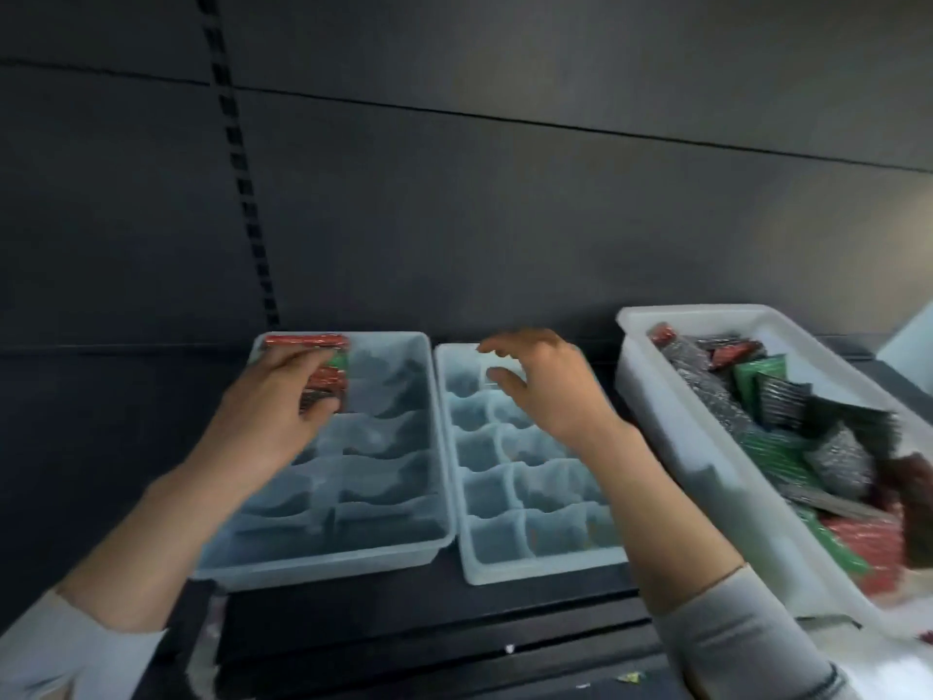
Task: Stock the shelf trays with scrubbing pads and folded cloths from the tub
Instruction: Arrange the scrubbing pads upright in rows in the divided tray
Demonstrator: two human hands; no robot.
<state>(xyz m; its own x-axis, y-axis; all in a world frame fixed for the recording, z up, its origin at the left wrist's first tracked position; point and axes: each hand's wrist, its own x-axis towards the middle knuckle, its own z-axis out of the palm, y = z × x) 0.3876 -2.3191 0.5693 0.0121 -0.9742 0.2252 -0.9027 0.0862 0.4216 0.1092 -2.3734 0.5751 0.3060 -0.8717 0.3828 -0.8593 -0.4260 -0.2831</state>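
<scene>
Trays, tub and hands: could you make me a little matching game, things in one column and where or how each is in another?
Things:
1. left tray
2. right tray
3. tub
4. left hand
5. right hand

Place or state:
a. far right, heaped with scrubbing pads and packets
b. holds nothing, fingers loosely curled over the far end of a tray
c. compartments all bare
d. grips red packets at a tray's far left corner
e. one far compartment being filled, the others bare

Pairs: 1-e, 2-c, 3-a, 4-d, 5-b
</scene>
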